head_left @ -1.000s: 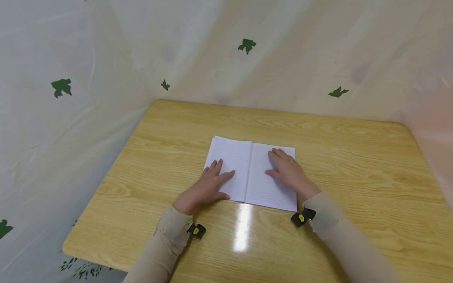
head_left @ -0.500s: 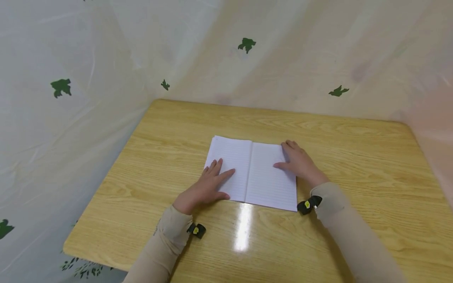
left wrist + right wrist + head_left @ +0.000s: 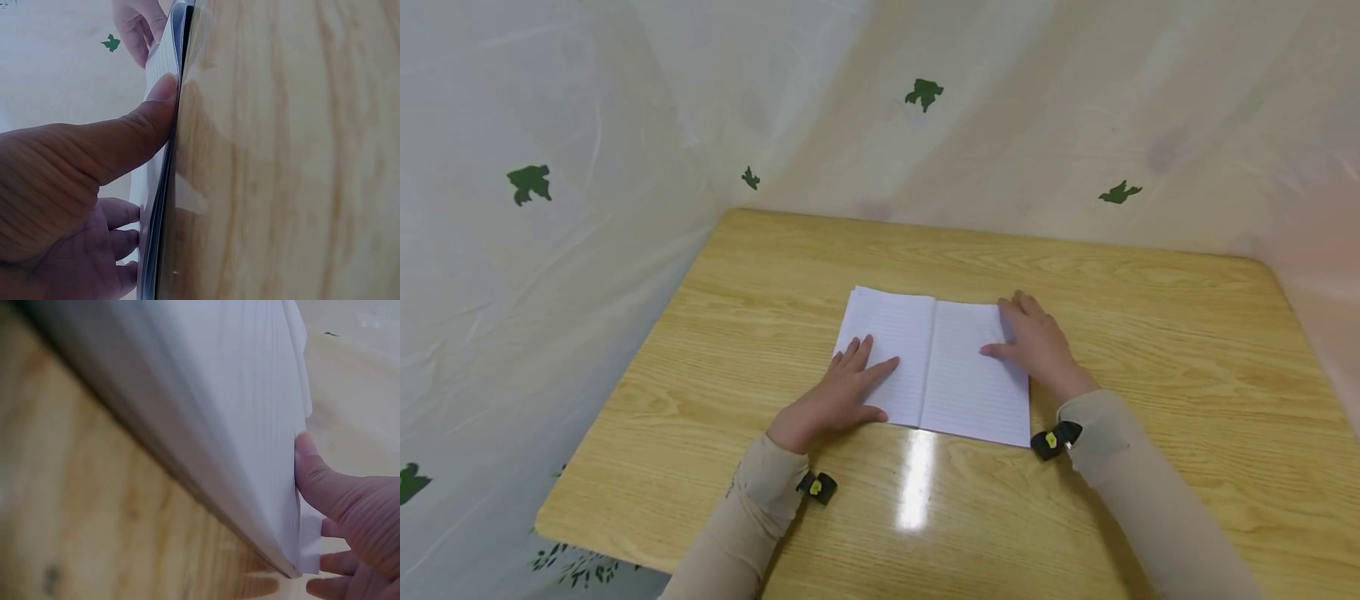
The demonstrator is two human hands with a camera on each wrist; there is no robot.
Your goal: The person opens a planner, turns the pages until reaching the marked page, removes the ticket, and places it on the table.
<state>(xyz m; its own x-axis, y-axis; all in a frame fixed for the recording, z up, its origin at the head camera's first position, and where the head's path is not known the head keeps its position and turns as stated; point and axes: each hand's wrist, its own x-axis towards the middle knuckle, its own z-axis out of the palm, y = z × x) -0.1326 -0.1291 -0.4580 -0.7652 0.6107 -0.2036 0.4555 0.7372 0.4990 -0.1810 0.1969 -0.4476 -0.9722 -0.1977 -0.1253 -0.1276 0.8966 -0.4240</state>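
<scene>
An open lined notebook [image 3: 970,375] lies on the wooden table, both pages showing ruled lines. My left hand [image 3: 835,396] rests with fingers spread on the left page, its thumb at the near edge. In the left wrist view that thumb [image 3: 144,128] lies over the notebook's edge, where the stacked sheets and cover show. My right hand [image 3: 1037,346] is at the notebook's far right corner, thumb reaching onto the right page and fingertips at the page edge. In the right wrist view its thumb [image 3: 319,478] touches the page; the other fingertips are partly hidden.
The pale wooden table [image 3: 1150,350] extends around the notebook on all sides. Behind and to the left hangs a light curtain [image 3: 820,108] with green bird shapes. Each wrist wears a black strap device [image 3: 1056,440].
My right hand has slid from the middle of the right page to its outer edge and far corner. The left hand and the notebook have stayed in place.
</scene>
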